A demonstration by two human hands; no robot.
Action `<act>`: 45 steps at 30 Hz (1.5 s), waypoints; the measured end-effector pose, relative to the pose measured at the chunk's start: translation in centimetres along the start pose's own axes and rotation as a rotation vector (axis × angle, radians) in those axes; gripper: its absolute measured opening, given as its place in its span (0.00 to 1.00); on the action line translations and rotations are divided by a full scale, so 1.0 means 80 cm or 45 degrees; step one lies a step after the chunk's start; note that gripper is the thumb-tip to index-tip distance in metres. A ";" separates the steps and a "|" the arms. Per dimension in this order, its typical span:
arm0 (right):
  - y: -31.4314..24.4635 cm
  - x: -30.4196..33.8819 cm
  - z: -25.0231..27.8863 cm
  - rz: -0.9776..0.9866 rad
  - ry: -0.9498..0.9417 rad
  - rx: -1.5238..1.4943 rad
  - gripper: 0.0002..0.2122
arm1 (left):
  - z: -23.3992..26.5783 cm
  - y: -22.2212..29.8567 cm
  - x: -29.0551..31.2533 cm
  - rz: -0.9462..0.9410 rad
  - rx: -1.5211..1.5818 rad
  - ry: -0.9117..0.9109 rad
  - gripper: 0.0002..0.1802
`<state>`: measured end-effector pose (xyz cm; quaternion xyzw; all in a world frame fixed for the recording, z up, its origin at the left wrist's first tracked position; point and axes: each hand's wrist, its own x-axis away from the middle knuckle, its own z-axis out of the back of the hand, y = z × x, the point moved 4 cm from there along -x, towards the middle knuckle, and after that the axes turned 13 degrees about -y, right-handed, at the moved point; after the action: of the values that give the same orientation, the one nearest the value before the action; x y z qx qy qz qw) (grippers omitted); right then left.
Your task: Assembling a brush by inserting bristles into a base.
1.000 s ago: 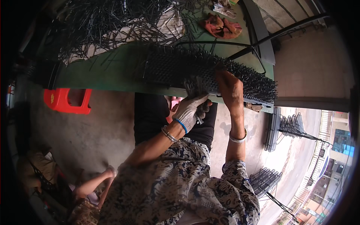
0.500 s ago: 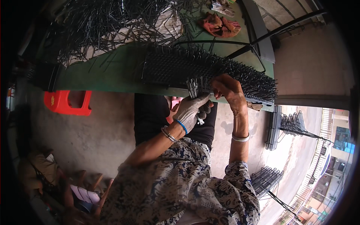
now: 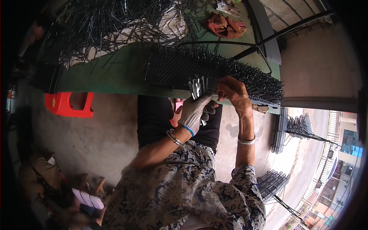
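My left hand [image 3: 193, 112], in a pale knitted glove, is closed around a bundle of thin metal rods [image 3: 197, 87]. Their shiny tops fan out above the glove, and some lower ends poke out beneath it. My bare right hand [image 3: 232, 90] is just right of the bundle, at the near side of a long black perforated rack [image 3: 180, 68]. Its fingers are bent together; what they hold, if anything, is hidden. Many dark rods [image 3: 245, 73] stand upright in the rack's right part and along its back, while bare holes show at the left.
A big heap of loose dark rods [image 3: 115, 27] lies on pale sacking on the green table [image 3: 115, 78]. Behind the rack are a black bent bar [image 3: 245, 51] and a reddish cloth [image 3: 226, 26]. A red stool [image 3: 69, 105] stands left; wire racks [image 3: 299, 124] stand right.
My left hand has shifted slightly left, and its rods are spread a little differently. My right hand has barely moved. Another person's hand has appeared at the far upper left, and someone moved at lower left.
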<state>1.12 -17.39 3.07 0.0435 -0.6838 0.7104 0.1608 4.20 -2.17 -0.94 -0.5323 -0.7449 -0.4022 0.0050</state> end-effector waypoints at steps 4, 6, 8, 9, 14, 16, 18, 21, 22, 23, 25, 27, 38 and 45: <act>-0.003 -0.003 -0.005 0.064 -0.016 -0.036 0.06 | 0.001 0.002 0.001 0.008 -0.024 -0.007 0.12; 0.000 -0.004 -0.005 0.046 -0.011 -0.163 0.06 | 0.000 0.002 0.001 -0.002 0.040 0.043 0.12; 0.002 -0.003 -0.004 0.035 0.006 -0.165 0.07 | 0.000 0.000 0.000 -0.026 0.046 0.049 0.12; 0.003 -0.002 -0.004 0.025 0.025 -0.168 0.07 | 0.001 0.000 -0.001 -0.048 0.049 0.054 0.12; -0.005 -0.002 -0.008 -0.031 0.037 -0.112 0.07 | 0.004 -0.002 0.000 -0.024 0.014 0.042 0.13; -0.003 -0.002 -0.009 -0.016 0.030 -0.106 0.07 | 0.003 -0.004 0.000 -0.031 0.032 0.041 0.13; -0.001 -0.002 -0.009 -0.027 0.034 -0.144 0.07 | 0.003 -0.006 -0.002 -0.044 0.040 0.058 0.13; -0.002 -0.001 -0.012 0.001 0.055 -0.153 0.07 | 0.005 -0.008 -0.003 -0.046 0.033 0.037 0.12; -0.002 -0.001 -0.013 0.002 0.054 -0.153 0.07 | 0.005 -0.008 -0.003 -0.047 0.033 0.039 0.12; -0.002 -0.001 -0.012 0.023 0.071 -0.165 0.07 | 0.006 -0.008 -0.004 -0.028 0.067 0.018 0.12; -0.002 -0.001 -0.011 0.044 0.089 -0.178 0.07 | 0.005 -0.007 -0.002 -0.009 0.102 -0.002 0.12; 0.000 -0.001 -0.009 0.027 0.090 -0.129 0.08 | 0.001 -0.004 0.001 0.029 0.116 0.008 0.13; 0.001 -0.004 -0.004 0.018 0.047 -0.109 0.08 | 0.006 -0.001 0.002 0.032 0.029 -0.009 0.14; -0.026 0.004 0.007 0.304 0.162 -0.027 0.04 | 0.022 -0.005 -0.008 0.046 0.288 0.011 0.11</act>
<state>1.32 -17.86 5.21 -0.0850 -0.6799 0.7186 0.1187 4.88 -1.67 -2.67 -0.5399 -0.7758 -0.3177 0.0754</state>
